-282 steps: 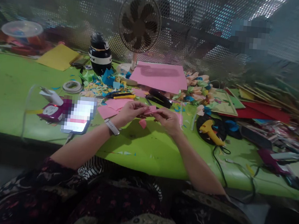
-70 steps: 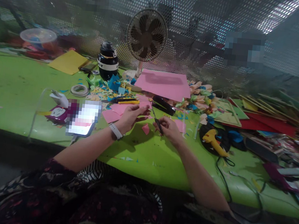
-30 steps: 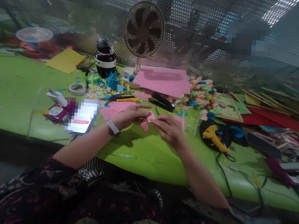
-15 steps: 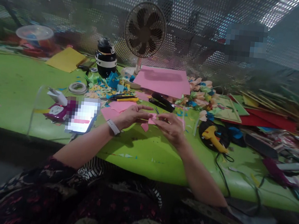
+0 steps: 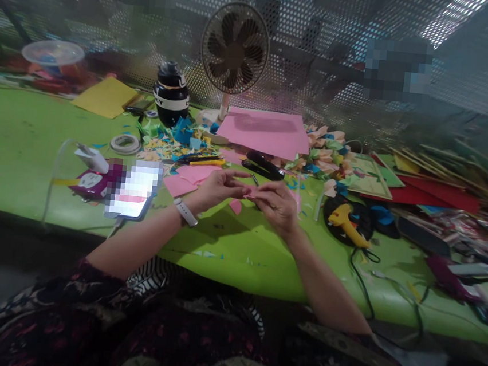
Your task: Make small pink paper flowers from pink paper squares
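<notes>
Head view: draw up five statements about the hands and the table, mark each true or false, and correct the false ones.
1. The left hand and right hand meet at a small pink piece. True.
2. The white strap is on the right wrist. False: it is on the left one.
3. The glue gun lies to the right of both hands. True.
4. The large sheet near the fan is yellow. False: it is pink.
5. The tape lies to the right of the stapler. False: it lies to the left.
</notes>
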`<state>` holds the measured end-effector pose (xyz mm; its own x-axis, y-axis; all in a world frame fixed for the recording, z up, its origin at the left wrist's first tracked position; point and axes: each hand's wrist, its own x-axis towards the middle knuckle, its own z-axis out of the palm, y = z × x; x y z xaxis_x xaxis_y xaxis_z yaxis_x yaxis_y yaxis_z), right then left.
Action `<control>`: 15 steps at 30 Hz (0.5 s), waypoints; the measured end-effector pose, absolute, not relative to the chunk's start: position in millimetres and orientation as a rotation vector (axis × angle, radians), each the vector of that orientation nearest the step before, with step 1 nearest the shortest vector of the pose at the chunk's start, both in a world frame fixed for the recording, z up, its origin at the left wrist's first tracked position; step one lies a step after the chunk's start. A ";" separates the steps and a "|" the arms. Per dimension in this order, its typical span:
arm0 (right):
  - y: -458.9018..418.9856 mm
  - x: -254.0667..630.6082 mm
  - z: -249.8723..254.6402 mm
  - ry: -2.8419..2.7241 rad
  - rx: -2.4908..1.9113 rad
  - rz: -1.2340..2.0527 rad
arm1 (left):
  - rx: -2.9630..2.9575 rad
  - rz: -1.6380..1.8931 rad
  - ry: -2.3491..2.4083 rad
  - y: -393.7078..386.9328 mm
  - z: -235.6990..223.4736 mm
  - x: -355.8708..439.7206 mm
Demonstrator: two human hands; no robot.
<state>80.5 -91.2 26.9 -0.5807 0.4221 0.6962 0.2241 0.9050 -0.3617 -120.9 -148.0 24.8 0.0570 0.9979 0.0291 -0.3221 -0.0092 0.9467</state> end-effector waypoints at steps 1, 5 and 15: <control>-92.4 78.3 26.4 -2.173 -0.501 0.342 | 1.040 1.333 0.911 -148.0 23.8 -120.0; -96.2 71.4 24.7 -2.026 -0.614 0.575 | 1.116 1.366 0.908 -148.1 22.3 -117.2; -94.5 67.9 20.2 -1.903 -0.741 0.915 | 1.094 1.325 0.875 -148.7 22.3 -118.5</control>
